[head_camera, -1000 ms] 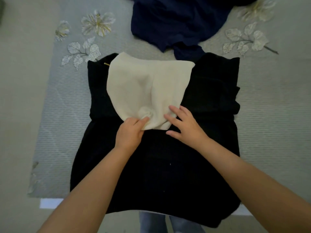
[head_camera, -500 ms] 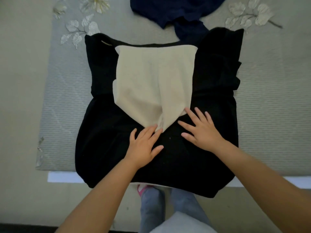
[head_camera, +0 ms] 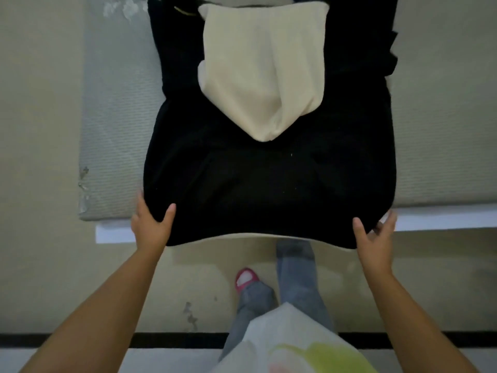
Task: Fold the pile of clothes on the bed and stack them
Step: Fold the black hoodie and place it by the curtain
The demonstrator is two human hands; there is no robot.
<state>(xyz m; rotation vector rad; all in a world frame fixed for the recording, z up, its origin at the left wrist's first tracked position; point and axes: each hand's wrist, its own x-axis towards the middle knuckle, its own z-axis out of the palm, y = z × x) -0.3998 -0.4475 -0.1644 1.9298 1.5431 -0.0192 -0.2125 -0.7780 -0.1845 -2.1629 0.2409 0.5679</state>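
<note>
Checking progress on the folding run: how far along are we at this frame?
Done: the cream garment looks folded and lies on top of the black garment. In hand: the left hand and right hand each grip a near corner of the black garment, which hangs over the bed edge, apparently ready to fold it away from the person. Left: finishing that fold; whether more clothes remain is out of view.

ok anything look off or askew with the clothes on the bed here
The cream garment lies a little askew on the black garment, its near end bunched to a point rather than a straight edge. The black garment's near edge overhangs the bed, where the left hand and right hand grip its corners. Nothing looks damaged.
</note>
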